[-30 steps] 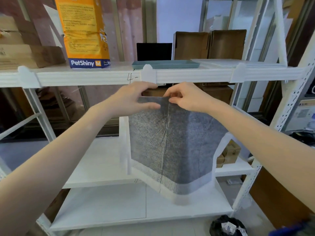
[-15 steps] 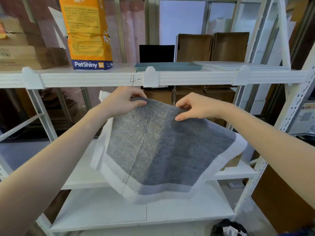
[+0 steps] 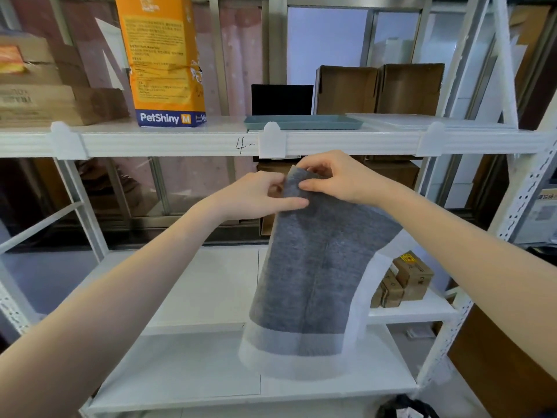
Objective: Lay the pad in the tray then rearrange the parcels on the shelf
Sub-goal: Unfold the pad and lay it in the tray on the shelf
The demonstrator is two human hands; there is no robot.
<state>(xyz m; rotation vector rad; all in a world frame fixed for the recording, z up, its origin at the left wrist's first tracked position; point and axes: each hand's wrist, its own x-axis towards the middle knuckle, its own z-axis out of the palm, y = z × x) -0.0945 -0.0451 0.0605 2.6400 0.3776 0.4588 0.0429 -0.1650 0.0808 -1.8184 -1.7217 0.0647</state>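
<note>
A grey pad (image 3: 313, 276) with a white border hangs in front of me, folded narrow. My left hand (image 3: 256, 196) and my right hand (image 3: 337, 176) pinch its top edge close together, just under the upper shelf rail. The shallow teal tray (image 3: 304, 124) sits on the upper shelf (image 3: 180, 143), above and behind my hands. Small brown parcels (image 3: 404, 279) lie on the middle shelf at the right, partly hidden by the pad.
An orange PetShiny bag (image 3: 165, 61) stands on the upper shelf left of the tray. Cardboard boxes (image 3: 379, 89) and a black panel (image 3: 281, 99) sit behind the tray, flat boxes (image 3: 45, 101) at far left. White sheets (image 3: 422, 120) lie right of the tray. A dark bag (image 3: 404, 408) lies on the floor.
The pad was spread wide between my hands half a second ago. My hands have come together at its top edge, and the pad now hangs narrow and folded.
</note>
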